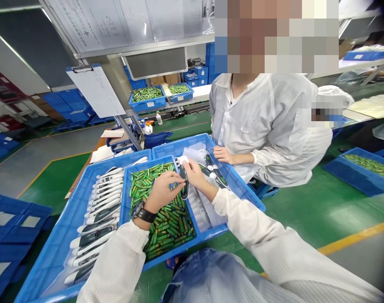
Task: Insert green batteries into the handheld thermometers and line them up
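In my right hand is a handheld device with a white head and a dark grey handle, gripped near the head. My left hand, a black watch at its wrist, reaches across from the left. Its fingers pinch together against the handle; whatever they hold, if anything, is hidden. Below both hands lies a blue bin full of loose green batteries. More white-and-grey devices lie in a row in the left blue crate.
A right-hand blue crate holds several devices and plastic wrap. Across it, a co-worker in a white coat rests a hand on its rim. Two battery bins stand behind. A clipboard hangs on a post at left.
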Demonstrator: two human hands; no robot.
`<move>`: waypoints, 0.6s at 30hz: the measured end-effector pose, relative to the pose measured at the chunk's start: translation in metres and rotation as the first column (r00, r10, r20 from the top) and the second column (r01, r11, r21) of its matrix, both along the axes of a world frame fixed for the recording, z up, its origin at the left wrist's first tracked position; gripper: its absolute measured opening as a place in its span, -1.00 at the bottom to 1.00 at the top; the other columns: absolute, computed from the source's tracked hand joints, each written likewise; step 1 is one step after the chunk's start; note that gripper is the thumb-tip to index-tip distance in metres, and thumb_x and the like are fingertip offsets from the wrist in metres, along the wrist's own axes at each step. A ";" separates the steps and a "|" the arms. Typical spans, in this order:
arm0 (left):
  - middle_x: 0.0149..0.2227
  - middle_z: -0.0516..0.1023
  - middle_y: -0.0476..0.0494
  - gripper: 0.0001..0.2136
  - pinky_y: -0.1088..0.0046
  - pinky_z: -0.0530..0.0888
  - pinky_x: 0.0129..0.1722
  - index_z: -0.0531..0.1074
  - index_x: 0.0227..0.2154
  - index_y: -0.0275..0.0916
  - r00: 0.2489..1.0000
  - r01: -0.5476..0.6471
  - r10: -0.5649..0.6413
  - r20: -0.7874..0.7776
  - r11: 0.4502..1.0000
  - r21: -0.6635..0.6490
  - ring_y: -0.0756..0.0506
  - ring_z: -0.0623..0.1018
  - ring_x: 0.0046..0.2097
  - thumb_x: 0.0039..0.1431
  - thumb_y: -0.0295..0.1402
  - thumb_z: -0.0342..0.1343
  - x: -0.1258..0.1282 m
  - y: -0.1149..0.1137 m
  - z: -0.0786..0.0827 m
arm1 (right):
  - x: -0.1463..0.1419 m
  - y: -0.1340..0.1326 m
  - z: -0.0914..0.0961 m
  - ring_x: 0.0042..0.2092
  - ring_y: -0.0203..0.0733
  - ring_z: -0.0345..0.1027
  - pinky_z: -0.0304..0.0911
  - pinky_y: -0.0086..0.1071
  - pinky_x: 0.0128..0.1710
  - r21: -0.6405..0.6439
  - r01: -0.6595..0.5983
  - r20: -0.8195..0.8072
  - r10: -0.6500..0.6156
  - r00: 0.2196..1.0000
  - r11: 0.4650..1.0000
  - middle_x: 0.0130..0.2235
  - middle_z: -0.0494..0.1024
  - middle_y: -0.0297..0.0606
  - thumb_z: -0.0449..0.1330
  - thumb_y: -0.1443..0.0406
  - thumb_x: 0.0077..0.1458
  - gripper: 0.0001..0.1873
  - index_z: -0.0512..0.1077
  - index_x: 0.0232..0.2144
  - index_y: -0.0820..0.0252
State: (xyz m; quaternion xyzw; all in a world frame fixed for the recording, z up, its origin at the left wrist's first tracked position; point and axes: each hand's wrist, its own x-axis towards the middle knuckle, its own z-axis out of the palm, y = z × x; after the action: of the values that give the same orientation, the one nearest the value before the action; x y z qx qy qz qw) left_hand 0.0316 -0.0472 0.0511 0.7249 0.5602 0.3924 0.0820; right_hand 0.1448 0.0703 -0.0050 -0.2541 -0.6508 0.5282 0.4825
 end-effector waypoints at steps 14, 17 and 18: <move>-0.10 0.62 -0.18 -0.78 0.02 0.30 0.10 0.58 -0.17 -0.15 0.811 0.001 0.000 -0.585 1.000 0.000 -0.30 0.42 0.14 0.32 -0.27 0.03 0.009 -0.007 0.008 | -0.012 -0.002 -0.016 -0.47 -0.32 0.14 0.10 -0.42 -0.45 -0.452 -0.088 -0.127 0.033 0.991 0.888 -0.52 0.32 -0.41 0.12 -0.17 0.04 -0.46 0.34 -0.50 0.21; -0.04 0.61 -0.20 -0.74 0.01 0.27 0.14 0.57 -0.10 -0.16 0.821 -0.013 -0.009 -0.570 0.999 -0.035 -0.32 0.39 0.20 0.31 -0.21 0.05 0.009 -0.007 0.007 | -0.013 0.000 -0.020 -0.47 -0.31 0.13 0.10 -0.42 -0.45 -0.486 -0.054 -0.121 -0.006 0.993 0.872 -0.54 0.31 -0.42 0.14 -0.16 0.03 -0.47 0.33 -0.49 0.20; -0.01 0.59 -0.21 -0.72 0.00 0.27 0.15 0.56 -0.08 -0.17 0.827 -0.019 -0.009 -0.562 0.999 -0.044 -0.33 0.38 0.21 0.29 -0.17 0.07 0.009 -0.007 0.006 | -0.012 0.001 -0.021 -0.47 -0.31 0.12 0.09 -0.42 -0.45 -0.486 -0.031 -0.112 -0.027 0.993 0.874 -0.55 0.30 -0.42 0.15 -0.16 0.02 -0.47 0.32 -0.51 0.19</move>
State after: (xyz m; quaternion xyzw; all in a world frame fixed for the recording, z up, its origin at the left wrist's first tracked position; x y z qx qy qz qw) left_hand 0.0406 -0.0544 0.0574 0.8047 0.5705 0.1486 -0.0703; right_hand 0.1323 0.0717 -0.0260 -0.3356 -0.4684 0.6891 0.4394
